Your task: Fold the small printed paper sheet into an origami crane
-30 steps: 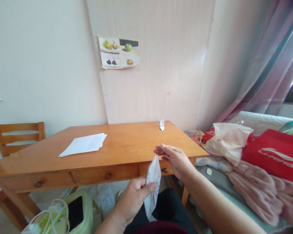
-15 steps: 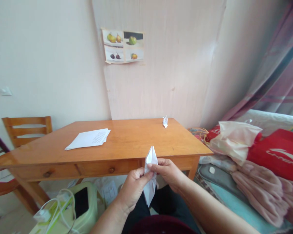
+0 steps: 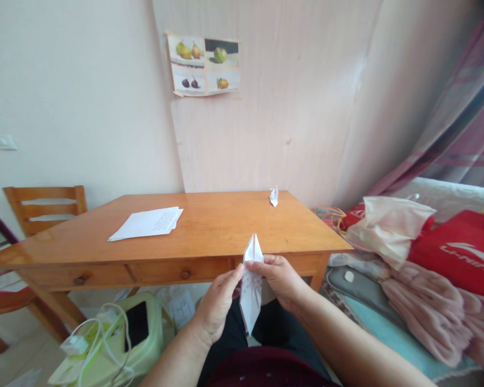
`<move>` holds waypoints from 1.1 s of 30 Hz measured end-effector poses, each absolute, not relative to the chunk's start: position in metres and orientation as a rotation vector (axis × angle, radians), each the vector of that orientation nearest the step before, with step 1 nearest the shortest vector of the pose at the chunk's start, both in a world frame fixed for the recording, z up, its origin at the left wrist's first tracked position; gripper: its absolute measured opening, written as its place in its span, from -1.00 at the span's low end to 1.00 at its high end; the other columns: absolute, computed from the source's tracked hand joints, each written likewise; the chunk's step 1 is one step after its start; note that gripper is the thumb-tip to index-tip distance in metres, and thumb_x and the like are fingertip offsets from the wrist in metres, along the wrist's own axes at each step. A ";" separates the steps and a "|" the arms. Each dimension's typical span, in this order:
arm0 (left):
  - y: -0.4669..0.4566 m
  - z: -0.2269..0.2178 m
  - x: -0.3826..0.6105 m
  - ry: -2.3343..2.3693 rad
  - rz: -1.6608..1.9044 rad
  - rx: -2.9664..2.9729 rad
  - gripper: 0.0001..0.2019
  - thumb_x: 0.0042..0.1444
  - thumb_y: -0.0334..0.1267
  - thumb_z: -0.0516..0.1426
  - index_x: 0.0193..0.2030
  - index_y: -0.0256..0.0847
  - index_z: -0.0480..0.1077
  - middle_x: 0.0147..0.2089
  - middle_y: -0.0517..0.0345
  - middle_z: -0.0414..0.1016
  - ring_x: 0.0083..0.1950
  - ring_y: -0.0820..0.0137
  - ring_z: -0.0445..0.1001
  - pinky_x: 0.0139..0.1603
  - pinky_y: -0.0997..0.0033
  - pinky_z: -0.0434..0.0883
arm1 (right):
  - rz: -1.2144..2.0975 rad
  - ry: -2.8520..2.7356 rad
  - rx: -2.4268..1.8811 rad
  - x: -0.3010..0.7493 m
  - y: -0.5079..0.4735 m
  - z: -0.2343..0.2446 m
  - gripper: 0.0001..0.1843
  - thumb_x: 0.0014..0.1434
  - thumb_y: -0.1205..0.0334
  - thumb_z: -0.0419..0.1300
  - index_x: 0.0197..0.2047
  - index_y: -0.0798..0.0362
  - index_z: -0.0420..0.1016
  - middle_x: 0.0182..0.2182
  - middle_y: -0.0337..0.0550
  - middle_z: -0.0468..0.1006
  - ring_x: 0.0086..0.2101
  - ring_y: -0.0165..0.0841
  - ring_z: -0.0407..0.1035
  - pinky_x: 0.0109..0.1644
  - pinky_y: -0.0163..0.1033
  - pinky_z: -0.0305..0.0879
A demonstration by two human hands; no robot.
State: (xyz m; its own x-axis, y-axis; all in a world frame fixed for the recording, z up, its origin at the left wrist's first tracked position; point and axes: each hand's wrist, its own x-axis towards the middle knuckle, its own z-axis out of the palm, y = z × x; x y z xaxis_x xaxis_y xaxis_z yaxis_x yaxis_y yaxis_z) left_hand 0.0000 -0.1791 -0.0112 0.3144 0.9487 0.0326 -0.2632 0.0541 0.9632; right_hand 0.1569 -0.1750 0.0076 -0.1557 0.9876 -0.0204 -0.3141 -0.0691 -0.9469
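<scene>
A white sheet folded into a long, pointed piece of origami paper (image 3: pixel 250 301) stands nearly upright above my lap, one tip up and one down. My right hand (image 3: pixel 284 279) pinches its upper half, thumb across the front and fingers behind. At the left edge of the paper is my left hand (image 3: pixel 218 301), its thumb straight along that edge and its other fingers partly hidden. Faint print shows around the middle of the folded paper. Farther off, a small folded paper figure (image 3: pixel 273 197) rests near the back right of the wooden table (image 3: pixel 210 226).
On the table's left lies a stack of printed paper (image 3: pixel 145 223). A green stool (image 3: pixel 153 333) at lower left carries a black phone (image 3: pixel 136 326) and white cables. At right are a red bag (image 3: pixel 460 252), a white bag (image 3: pixel 387 226) and pink cloth (image 3: pixel 431 312). A wooden chair (image 3: pixel 44 201) stands left.
My left thumb has come off the front of the folded paper to its left edge. The right hand keeps its pinch. The view has tipped slightly downward or shifted, raising the table in frame.
</scene>
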 end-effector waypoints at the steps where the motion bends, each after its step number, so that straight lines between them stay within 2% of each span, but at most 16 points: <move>1: -0.178 -0.012 -0.001 0.821 1.095 1.138 -0.59 0.17 0.09 0.22 -0.19 -0.29 0.60 -0.24 -0.02 0.59 -0.20 0.25 0.47 -0.13 0.31 0.36 | 1.488 -1.050 -0.926 0.157 -0.175 0.007 -0.58 -0.10 -0.07 0.48 -0.38 0.13 0.62 -0.51 -0.13 0.59 -0.49 -0.32 0.44 -0.30 -0.18 0.33; 7: -0.178 -0.011 0.002 0.815 1.031 1.169 -0.70 0.06 -0.04 0.33 -0.24 -0.27 0.57 -0.29 0.02 0.59 -0.23 0.29 0.49 -0.15 0.37 0.36 | 1.414 -1.097 -0.973 0.157 -0.175 0.008 -0.56 -0.07 -0.12 0.45 -0.39 0.13 0.60 -0.53 -0.17 0.55 -0.51 -0.38 0.37 -0.35 -0.23 0.24; 11: -0.177 -0.008 0.003 0.844 1.097 1.125 -0.68 0.05 -0.02 0.33 -0.27 -0.28 0.56 -0.33 0.01 0.59 -0.29 0.31 0.48 -0.19 0.37 0.37 | 1.320 -1.160 -0.997 0.159 -0.177 0.013 -0.53 0.09 -0.20 0.31 -0.33 0.10 0.59 -0.45 -0.17 0.55 -0.46 -0.40 0.33 -0.34 -0.27 0.18; 15: -0.172 -0.007 -0.001 0.864 1.181 1.098 -0.67 0.05 0.00 0.32 -0.25 -0.26 0.58 -0.33 0.03 0.60 -0.29 0.32 0.48 -0.17 0.38 0.36 | 1.267 -1.211 -1.063 0.164 -0.177 0.011 -0.57 0.19 -0.17 0.23 -0.25 0.07 0.57 -0.35 -0.16 0.57 -0.35 -0.37 0.36 -0.30 -0.27 0.15; 23: -0.168 -0.008 -0.004 0.910 1.186 1.135 -0.71 0.07 -0.03 0.30 -0.22 -0.23 0.60 -0.38 0.13 0.54 -0.35 0.43 0.35 -0.29 0.47 0.23 | 1.251 -1.289 -1.031 0.159 -0.176 -0.003 -0.59 0.09 -0.11 0.35 -0.43 0.07 0.41 -0.56 -0.34 0.33 -0.51 -0.47 0.10 -0.38 -0.29 0.02; 28: -0.168 -0.006 -0.006 0.855 1.187 1.149 -0.75 0.09 -0.07 0.29 -0.30 -0.25 0.58 -0.44 0.18 0.46 -0.40 0.48 0.25 -0.33 0.49 0.20 | 1.246 -1.285 -1.038 0.160 -0.178 0.001 -0.54 0.03 -0.17 0.36 -0.45 0.06 0.38 -0.57 -0.33 0.33 -0.52 -0.46 0.11 -0.40 -0.29 0.02; 33: -0.169 -0.006 -0.003 0.843 1.182 1.124 -0.72 0.06 -0.06 0.32 -0.29 -0.28 0.57 -0.43 0.16 0.48 -0.41 0.48 0.27 -0.34 0.49 0.22 | 1.269 -1.284 -1.029 0.160 -0.177 -0.001 -0.52 0.01 -0.18 0.38 -0.46 0.05 0.37 -0.59 -0.34 0.31 -0.54 -0.47 0.08 -0.42 -0.29 0.01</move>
